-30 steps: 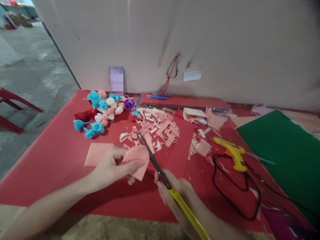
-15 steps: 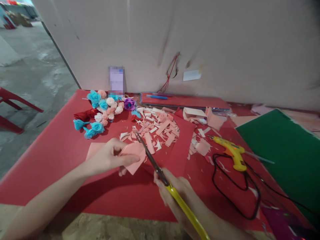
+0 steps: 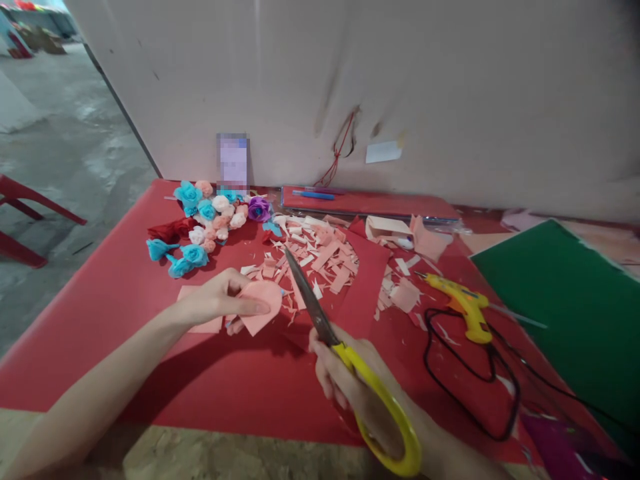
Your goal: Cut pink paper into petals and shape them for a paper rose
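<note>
Between thumb and fingers, my left hand (image 3: 227, 300) pinches a piece of pink paper (image 3: 264, 300), rounded along its top and right side with a pointed corner at the bottom. My right hand (image 3: 345, 367) grips scissors (image 3: 317, 307) with yellow handles; the blades look closed, point up and left, and stand apart from the paper. Another flat pink sheet (image 3: 207, 323) lies on the red table, partly under my left wrist. Beyond both hands spreads a heap of pink and white paper scraps (image 3: 325, 250).
Paper flowers (image 3: 195, 255) in blue, pink, white, red and purple lie at back left, before a phone (image 3: 233, 160) propped on the wall. A yellow glue gun (image 3: 467, 303) with a looped black cord rests at right, beside a green sheet (image 3: 555, 293). Pens (image 3: 314, 195) lie at the back.
The scissors have come away from the pink paper and turned, showing their handle loops. My left hand has shifted slightly left with the paper, whose upper right edge now looks rounder.
</note>
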### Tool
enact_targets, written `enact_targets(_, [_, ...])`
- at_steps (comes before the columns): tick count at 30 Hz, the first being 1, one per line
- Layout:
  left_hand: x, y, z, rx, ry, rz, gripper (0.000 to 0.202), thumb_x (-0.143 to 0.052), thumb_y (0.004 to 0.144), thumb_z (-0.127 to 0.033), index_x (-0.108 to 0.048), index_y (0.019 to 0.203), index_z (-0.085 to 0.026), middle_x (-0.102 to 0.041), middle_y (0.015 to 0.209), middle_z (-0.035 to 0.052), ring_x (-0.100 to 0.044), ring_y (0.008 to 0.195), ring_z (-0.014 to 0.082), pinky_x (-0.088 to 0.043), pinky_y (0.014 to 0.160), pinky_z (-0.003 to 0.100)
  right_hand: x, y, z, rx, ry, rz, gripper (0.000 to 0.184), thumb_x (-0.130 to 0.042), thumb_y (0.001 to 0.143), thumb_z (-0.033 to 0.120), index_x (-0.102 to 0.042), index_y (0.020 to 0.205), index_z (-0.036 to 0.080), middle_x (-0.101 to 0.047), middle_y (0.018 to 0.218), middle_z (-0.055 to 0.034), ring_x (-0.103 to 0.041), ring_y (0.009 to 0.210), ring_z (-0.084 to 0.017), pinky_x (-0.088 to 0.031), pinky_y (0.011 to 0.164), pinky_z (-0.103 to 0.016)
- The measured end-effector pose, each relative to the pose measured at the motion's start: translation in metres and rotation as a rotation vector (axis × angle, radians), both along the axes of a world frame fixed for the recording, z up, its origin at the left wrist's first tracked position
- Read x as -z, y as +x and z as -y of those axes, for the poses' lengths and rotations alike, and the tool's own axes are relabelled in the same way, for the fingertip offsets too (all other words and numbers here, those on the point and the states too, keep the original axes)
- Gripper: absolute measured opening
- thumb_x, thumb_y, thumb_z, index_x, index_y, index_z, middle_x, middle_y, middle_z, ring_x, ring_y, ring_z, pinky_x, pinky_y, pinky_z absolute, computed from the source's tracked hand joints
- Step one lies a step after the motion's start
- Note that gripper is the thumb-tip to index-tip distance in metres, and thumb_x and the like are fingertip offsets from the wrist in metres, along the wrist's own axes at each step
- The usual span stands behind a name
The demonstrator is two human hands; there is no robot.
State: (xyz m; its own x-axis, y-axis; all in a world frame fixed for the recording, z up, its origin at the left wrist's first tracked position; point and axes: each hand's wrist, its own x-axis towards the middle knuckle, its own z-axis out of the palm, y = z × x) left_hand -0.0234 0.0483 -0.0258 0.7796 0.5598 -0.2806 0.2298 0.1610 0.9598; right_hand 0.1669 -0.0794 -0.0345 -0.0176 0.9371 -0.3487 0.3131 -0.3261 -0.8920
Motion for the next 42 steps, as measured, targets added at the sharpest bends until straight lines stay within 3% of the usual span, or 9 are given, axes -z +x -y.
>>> enact_targets(4, [-0.004, 0.003, 0.006, 0.025, 0.049, 0.003, 0.03, -0.059, 0.071, -0.028, -0.054, 0.045, -0.012, -0.05, 0.033, -0.002, -0.042, 0.029, 0.0051, -0.031, 0.033, 0.015, 0.007, 0.001, -0.008, -0.027, 0.024, -0.321, 0.02, -0.042, 0.084, 0.036, -0.047, 0.091, 0.018, -0.054, 0.064, 0.0007, -0.048, 0.049, -0.008, -0.038, 0.044, -0.019])
enact_targets(6, [-0.007, 0.006, 0.012, 0.038, 0.046, 0.001, 0.03, -0.058, 0.072, -0.026, -0.054, 0.045, -0.012, -0.05, 0.034, -0.0023, -0.044, 0.03, 0.0053, -0.032, 0.035, 0.015, 0.004, 0.001, -0.013, 0.014, 0.114, -0.403, 0.02, -0.051, 0.076, 0.034, -0.045, 0.09, 0.02, -0.053, 0.067, 0.0008, -0.049, 0.053, -0.009, -0.038, 0.044, -0.018])
enact_targets(8, [-0.01, 0.009, 0.018, 0.047, 0.022, -0.005, 0.028, -0.057, 0.072, -0.025, -0.055, 0.048, -0.012, -0.051, 0.036, -0.0025, -0.046, 0.032, 0.0057, -0.033, 0.036, 0.015, -0.004, 0.002, -0.017, 0.02, 0.088, -0.414, 0.015, -0.047, 0.079, 0.031, -0.046, 0.089, 0.02, -0.049, 0.063, 0.0028, -0.045, 0.049, -0.008, -0.039, 0.045, -0.019])
enact_targets(12, [-0.01, 0.017, 0.031, 0.113, -0.032, -0.029, 0.025, -0.055, 0.072, -0.024, -0.054, 0.05, -0.012, -0.051, 0.036, -0.0029, -0.047, 0.033, 0.0069, -0.037, 0.037, 0.016, -0.02, 0.002, -0.023, 0.088, 0.075, -0.32, 0.009, -0.055, 0.069, 0.024, -0.051, 0.076, 0.02, -0.053, 0.069, 0.0006, -0.053, 0.064, -0.011, -0.046, 0.063, -0.022])
enact_targets(20, [0.004, 0.026, 0.046, 0.214, 0.023, -0.035, 0.024, -0.053, 0.073, -0.019, -0.049, 0.05, -0.014, -0.049, 0.038, -0.0048, -0.043, 0.033, 0.0048, -0.034, 0.036, 0.014, 0.003, -0.003, -0.017, 0.077, 0.087, -0.422, 0.013, -0.055, 0.065, 0.014, -0.05, 0.075, 0.021, -0.054, 0.08, 0.002, -0.057, 0.074, -0.008, -0.047, 0.073, -0.018])
enact_targets(25, [0.003, 0.025, 0.047, 0.225, 0.348, -0.083, 0.025, -0.049, 0.078, -0.024, -0.053, 0.056, -0.013, -0.048, 0.05, -0.003, -0.041, 0.046, 0.0064, -0.031, 0.043, 0.017, 0.011, 0.002, -0.022, 0.057, 0.092, -0.43, 0.025, -0.055, 0.063, 0.014, -0.047, 0.085, 0.024, -0.052, 0.076, 0.0034, -0.057, 0.074, -0.008, -0.048, 0.072, -0.018])
enact_targets(30, [-0.004, 0.025, 0.044, 0.255, 0.603, -0.136, 0.031, -0.047, 0.08, -0.023, -0.041, 0.051, -0.015, -0.033, 0.049, -0.0055, -0.03, 0.044, 0.0059, -0.025, 0.043, 0.02, 0.012, 0.006, -0.026, 0.064, 0.125, -0.444, 0.03, -0.054, 0.061, 0.012, -0.045, 0.088, 0.024, -0.05, 0.076, 0.0025, -0.056, 0.07, -0.01, -0.048, 0.065, -0.019])
enact_targets(35, [-0.004, 0.025, 0.041, 0.387, 0.523, -0.112, 0.038, -0.046, 0.082, -0.025, -0.029, 0.049, -0.016, -0.023, 0.046, -0.0069, -0.022, 0.041, 0.0051, -0.019, 0.041, 0.021, -0.002, 0.002, -0.022, 0.1, 0.126, -0.438, 0.029, -0.05, 0.063, 0.005, -0.045, 0.086, 0.021, -0.048, 0.074, 0.0043, -0.053, 0.066, -0.006, -0.045, 0.063, -0.015])
enact_targets(42, [-0.003, 0.023, 0.041, 0.365, 0.351, -0.079, 0.042, -0.04, 0.085, -0.028, -0.028, 0.047, -0.016, -0.023, 0.043, -0.0067, -0.022, 0.041, 0.0056, -0.021, 0.043, 0.023, -0.013, 0.003, -0.025, 0.17, 0.132, -0.401, 0.018, -0.056, 0.065, 0.013, -0.048, 0.08, 0.02, -0.048, 0.068, 0.0042, -0.049, 0.059, -0.008, -0.043, 0.055, -0.018])
